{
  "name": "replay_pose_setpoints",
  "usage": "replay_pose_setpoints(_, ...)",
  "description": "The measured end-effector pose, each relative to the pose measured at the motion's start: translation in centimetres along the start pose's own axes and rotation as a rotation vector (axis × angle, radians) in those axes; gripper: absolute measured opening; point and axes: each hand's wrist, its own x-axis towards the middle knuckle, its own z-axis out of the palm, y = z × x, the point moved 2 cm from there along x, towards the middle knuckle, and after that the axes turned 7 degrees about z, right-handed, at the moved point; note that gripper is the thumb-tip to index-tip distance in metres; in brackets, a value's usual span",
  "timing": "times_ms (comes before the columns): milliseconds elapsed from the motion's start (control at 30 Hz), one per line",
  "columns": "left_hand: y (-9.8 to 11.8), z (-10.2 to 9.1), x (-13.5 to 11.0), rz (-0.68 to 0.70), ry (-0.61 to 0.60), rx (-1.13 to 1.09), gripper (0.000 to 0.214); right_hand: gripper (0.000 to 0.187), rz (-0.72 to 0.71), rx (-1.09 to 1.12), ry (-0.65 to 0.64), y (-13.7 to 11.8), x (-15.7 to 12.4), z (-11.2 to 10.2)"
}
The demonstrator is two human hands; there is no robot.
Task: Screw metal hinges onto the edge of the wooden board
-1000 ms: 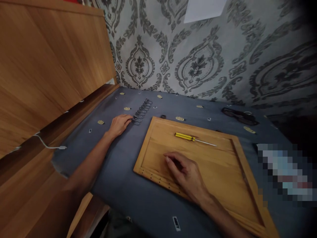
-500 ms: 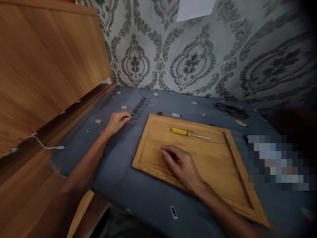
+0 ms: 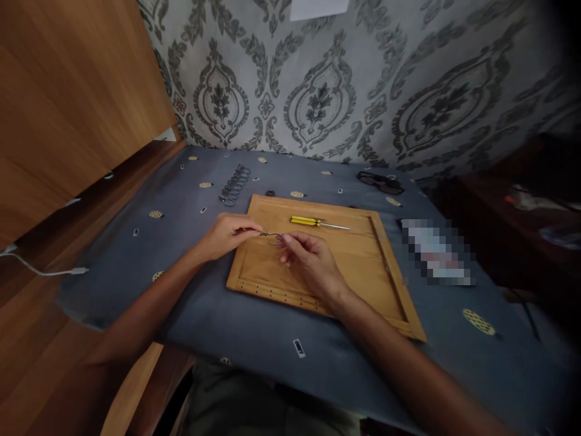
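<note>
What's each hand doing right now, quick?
Left hand: closed, pinching one end of a metal hook.
Right hand: thumb and finger closed on the hook's other end, other fingers loosely curled.

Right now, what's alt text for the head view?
Left hand and right hand hold a curved metal piece over a wooden board. A yellow-handled screwdriver lies on the board; a row of similar pieces lies beyond on dark cloth.

Dim and slightly soft, darkest at the upper right, with one pixelated patch (image 3: 436, 251).
</note>
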Motion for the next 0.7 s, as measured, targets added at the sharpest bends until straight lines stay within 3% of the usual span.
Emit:
replay_pose_setpoints(233,-1.5,-1.3,-0.2,-0.104,0.155,-0.216,0.012,0.039,-0.022,0.023,-0.064,-0.7,4.0,2.6)
replay_pose_setpoints(467,-4.1,-2.3,-3.2,-0.252,0.223,-0.526,0.025,0.037,-0.189,-0.12,-0.099,-2.1,6.5,7.0)
replay_pose_setpoints(700,-6.1,-3.0,-4.6,-0.308,0.254,-0.437,0.033,0.034,-0.215,-0.142,-0.084,-2.4,6.7,8.6)
